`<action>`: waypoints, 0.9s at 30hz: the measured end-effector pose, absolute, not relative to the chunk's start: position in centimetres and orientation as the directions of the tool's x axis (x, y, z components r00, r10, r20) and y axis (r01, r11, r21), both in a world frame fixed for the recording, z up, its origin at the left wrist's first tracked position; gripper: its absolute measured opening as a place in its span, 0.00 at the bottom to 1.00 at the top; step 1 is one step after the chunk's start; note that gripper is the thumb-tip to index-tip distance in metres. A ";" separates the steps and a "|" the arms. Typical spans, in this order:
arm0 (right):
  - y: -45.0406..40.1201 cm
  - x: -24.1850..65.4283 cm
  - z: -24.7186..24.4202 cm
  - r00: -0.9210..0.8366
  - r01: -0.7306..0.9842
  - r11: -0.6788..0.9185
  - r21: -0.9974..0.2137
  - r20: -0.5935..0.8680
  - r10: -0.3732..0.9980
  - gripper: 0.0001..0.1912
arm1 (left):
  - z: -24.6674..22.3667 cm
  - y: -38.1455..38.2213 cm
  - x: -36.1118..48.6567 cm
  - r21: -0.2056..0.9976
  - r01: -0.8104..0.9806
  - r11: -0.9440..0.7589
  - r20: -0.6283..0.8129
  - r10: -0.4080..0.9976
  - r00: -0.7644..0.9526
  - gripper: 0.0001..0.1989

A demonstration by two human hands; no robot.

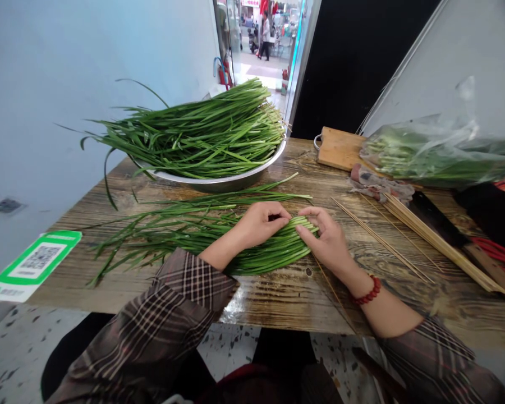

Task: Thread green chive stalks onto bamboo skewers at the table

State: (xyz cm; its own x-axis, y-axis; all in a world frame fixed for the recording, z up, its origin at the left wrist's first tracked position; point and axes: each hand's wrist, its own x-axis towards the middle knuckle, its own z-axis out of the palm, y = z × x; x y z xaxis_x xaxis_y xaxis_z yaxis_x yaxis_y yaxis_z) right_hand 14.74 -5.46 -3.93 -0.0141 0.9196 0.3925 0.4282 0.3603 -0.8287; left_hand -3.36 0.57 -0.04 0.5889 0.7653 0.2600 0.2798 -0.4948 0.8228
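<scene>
A row of garlic chives (273,255) lies on the wooden table, with pale cut ends at the right and leafy tips spread left. My left hand (261,224) rests on top of them, thumb and forefinger pinched together at a stem near the pale ends. My right hand (326,238) is curled round those ends, fingertips on the far side and thumb on the near side. Below its palm a thin bamboo skewer (334,294) slants toward the table's front edge; its upper end is hidden. A few loose chives (261,196) lie behind the row.
Behind, a metal basin (223,182) is heaped with chives. Rightward lie loose skewers (379,238), a skewer bundle (441,241), a knife (441,219), a cutting board (340,148) and a plastic bag of greens (441,148). A QR-code card (36,261) sits at the left edge.
</scene>
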 end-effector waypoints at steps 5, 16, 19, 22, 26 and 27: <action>-5.0 14.9 -4.2 -0.037 0.440 0.340 -0.831 0.362 0.931 0.13 | 0.0 1.0 -3.8 0.800 0.291 -0.524 0.233 0.719 0.655 0.10; -4.5 15.2 -4.2 -0.081 0.535 0.320 -0.782 0.329 0.941 0.12 | -1.5 5.3 -2.8 0.393 0.606 -0.692 0.314 0.720 0.619 0.19; -4.5 15.1 -3.9 -0.078 0.524 0.327 -0.787 0.338 0.938 0.12 | -1.6 5.8 -2.0 0.310 0.665 -0.679 0.227 0.732 0.642 0.21; -4.4 15.1 -3.8 -0.086 0.527 0.325 -0.785 0.331 0.940 0.13 | -1.7 5.8 -1.5 0.196 0.728 -0.658 0.195 0.753 0.628 0.17; -4.3 15.1 -4.0 -0.085 0.526 0.332 -0.783 0.340 0.937 0.13 | -1.4 5.5 -1.6 0.088 0.751 -0.655 0.240 0.745 0.622 0.09; -4.3 15.1 -4.0 -0.085 0.524 0.337 -0.782 0.346 0.935 0.13 | -1.3 5.4 -1.7 0.099 0.749 -0.655 0.265 0.743 0.615 0.09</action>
State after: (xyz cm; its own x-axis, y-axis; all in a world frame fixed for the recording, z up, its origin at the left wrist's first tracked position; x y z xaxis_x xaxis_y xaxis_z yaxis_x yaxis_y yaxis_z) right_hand 15.10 -4.33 -4.04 -0.0847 0.9345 0.3456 0.5239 0.3368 -0.7824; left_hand -1.69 5.41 -1.32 0.6147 0.7428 0.2653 0.7491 -0.6551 0.0986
